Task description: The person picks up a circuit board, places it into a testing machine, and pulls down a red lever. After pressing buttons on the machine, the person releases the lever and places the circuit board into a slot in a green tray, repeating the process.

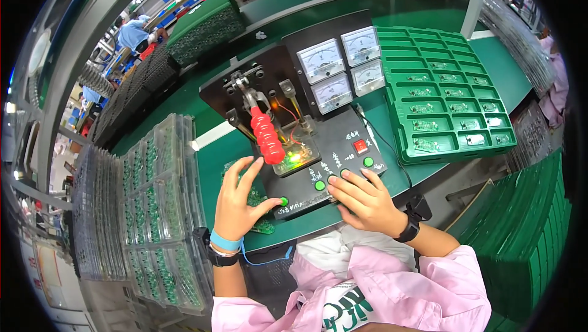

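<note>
A black test fixture (pixel 361 125) stands before me, with a toggle clamp whose red ribbed handle (pixel 267 136) points down toward me. Under the handle, a small circuit board (pixel 295 158) sits in the clear holder, lit yellow-green. My left hand (pixel 236 202) is open, its fingertips beside the handle's lower end and its thumb at a green push button (pixel 283 201). Fingers outstretched, my right hand (pixel 367 203) lies over the front panel with fingertips at the row of buttons; another green button (pixel 320 185) shows just left of them. Neither hand holds anything.
Several analog meters (pixel 321 60) stand behind the panel, near a red rocker switch (pixel 360 146). At right, a green compartment tray (pixel 401 154) holds small boards above stacked green trays (pixel 520 228). Clear trays of boards (pixel 162 209) stand left. Loose boards (pixel 262 225) lie beside the fixture.
</note>
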Motion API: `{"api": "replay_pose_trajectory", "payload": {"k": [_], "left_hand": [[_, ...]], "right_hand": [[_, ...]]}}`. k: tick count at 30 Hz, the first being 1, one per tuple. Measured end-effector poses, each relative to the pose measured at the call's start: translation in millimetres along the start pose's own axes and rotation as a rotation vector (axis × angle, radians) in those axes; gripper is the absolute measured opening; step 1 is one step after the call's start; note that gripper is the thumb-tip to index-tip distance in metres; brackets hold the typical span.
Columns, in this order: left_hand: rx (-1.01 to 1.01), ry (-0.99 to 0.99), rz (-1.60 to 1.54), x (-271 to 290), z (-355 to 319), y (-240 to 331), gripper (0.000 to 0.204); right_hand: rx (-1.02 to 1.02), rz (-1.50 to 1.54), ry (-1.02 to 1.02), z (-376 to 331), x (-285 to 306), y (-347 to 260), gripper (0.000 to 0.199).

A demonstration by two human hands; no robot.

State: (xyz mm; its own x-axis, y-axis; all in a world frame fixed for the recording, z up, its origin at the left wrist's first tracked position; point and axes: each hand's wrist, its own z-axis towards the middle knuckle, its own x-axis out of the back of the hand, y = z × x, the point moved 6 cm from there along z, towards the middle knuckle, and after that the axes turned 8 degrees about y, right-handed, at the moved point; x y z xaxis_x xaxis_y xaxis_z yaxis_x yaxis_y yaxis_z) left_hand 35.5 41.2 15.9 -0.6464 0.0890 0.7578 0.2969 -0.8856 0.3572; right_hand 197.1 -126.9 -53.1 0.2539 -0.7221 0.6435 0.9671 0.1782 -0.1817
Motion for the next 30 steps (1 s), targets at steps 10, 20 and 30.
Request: {"api": "replay_pose_trajectory", "payload": {"k": [10, 20, 30], "left_hand": [[-0.103, -0.139, 0.139, -8.8, 11.6, 4.2, 0.087], [0.005, -0.040, 0.020, -5.5, 3.5, 2.8, 0.084], [0.282, 0.033, 0.482, 9.1, -35.0, -88.7, 0.033]], "right_hand": [[-0.002, 0.015, -0.003, 9.7, 7.1, -0.1, 0.044], [0.427, 0.547, 0.091, 168.2, 51.0, -29.8, 0.035], [0.322, 0.355, 0.568, 195.1, 28.5, -4.1, 0.034]]}}
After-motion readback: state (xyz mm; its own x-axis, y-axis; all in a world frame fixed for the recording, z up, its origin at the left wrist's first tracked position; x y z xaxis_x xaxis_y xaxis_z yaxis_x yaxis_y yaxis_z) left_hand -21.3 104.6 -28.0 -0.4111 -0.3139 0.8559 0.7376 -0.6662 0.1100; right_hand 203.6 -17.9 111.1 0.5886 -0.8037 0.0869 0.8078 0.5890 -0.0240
